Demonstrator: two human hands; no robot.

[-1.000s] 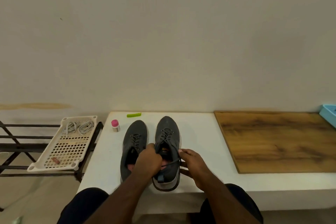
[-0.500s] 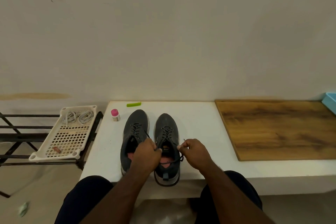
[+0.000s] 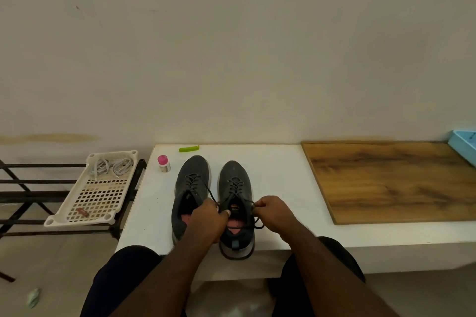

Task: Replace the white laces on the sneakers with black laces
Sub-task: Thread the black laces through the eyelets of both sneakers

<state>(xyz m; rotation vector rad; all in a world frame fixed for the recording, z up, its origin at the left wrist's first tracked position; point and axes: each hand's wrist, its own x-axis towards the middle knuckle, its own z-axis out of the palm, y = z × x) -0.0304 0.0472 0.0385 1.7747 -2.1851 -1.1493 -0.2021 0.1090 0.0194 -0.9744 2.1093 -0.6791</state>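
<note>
Head view shows both sneakers [image 3: 213,203] already laced in black, white laces [image 3: 113,166] in the tray [image 3: 77,216], while the left hand [image 3: 210,221] and right hand [image 3: 274,211] each pinch a black lace [image 3: 233,201] end, seemingly tying the last knot.

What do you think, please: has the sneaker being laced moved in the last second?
Yes. The right sneaker has come toward the person: its toe lay beyond the left sneaker's toe and now sits short of it.
</note>
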